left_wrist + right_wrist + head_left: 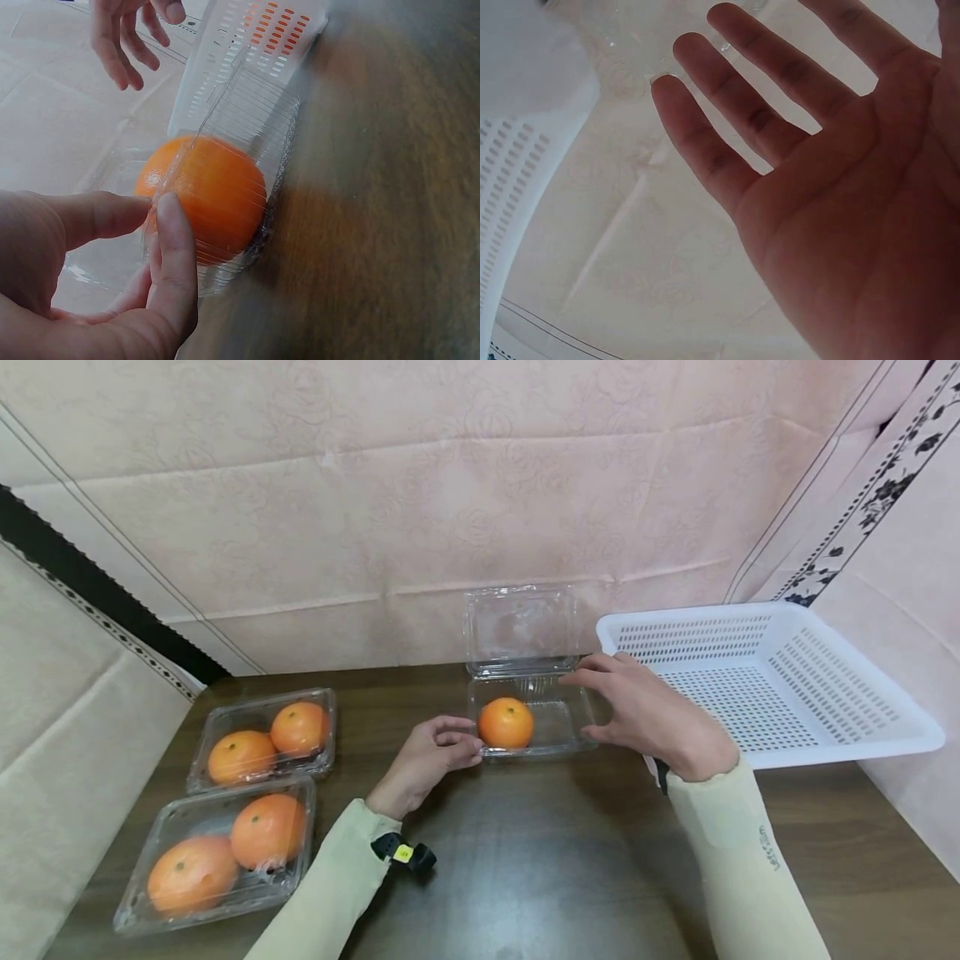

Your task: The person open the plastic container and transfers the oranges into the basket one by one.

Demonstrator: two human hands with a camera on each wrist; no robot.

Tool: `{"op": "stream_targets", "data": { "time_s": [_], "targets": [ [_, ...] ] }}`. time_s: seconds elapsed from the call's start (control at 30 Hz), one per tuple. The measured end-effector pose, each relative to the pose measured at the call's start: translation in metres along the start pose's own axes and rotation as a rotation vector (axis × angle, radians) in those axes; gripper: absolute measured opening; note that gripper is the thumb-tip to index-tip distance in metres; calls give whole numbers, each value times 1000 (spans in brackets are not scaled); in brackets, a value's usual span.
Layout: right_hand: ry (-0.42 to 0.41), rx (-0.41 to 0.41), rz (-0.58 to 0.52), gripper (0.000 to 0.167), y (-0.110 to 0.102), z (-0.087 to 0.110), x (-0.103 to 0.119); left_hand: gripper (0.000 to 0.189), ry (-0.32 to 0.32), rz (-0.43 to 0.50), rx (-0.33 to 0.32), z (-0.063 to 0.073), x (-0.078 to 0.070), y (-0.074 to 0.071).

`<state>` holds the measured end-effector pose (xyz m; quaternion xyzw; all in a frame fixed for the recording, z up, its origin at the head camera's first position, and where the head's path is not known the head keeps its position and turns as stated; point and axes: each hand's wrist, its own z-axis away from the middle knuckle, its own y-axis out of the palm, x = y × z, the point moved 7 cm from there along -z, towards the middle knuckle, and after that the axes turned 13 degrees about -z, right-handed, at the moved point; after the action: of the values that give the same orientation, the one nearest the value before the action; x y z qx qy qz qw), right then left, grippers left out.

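A clear plastic clamshell box (557, 727) lies near the table's back edge, its lid (521, 625) standing up behind it. One orange (506, 723) sits in the left half of the box. My left hand (431, 762) pinches the box's near left rim between thumb and fingers; the left wrist view shows the orange (214, 199) just behind that wall. Over the right side of the box hovers my right hand (648, 714), fingers spread and holding nothing. In the right wrist view, the palm and straight fingers of the right hand (817, 172) face the camera.
At the right stands a white perforated plastic basket (847, 756). Two lidded clear boxes, a rear one (258, 702) and a front one (161, 827), lie at the left with two oranges each. A pale patterned cloth (420, 527) hangs behind the wooden table (510, 860).
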<state>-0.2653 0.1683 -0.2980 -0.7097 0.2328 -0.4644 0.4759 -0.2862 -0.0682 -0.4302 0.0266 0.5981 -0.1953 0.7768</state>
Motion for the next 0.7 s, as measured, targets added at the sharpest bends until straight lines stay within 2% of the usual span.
{"op": "stream_targets", "data": {
  "time_s": [0.23, 0.7],
  "targets": [
    [-43, 0, 2, 67, 5, -4, 8, 43, -1, 10, 3, 1, 0, -1],
    [-39, 13, 38, 68, 12, -4, 20, 44, 8, -5, 9, 1, 0, -1]
  ]
}}
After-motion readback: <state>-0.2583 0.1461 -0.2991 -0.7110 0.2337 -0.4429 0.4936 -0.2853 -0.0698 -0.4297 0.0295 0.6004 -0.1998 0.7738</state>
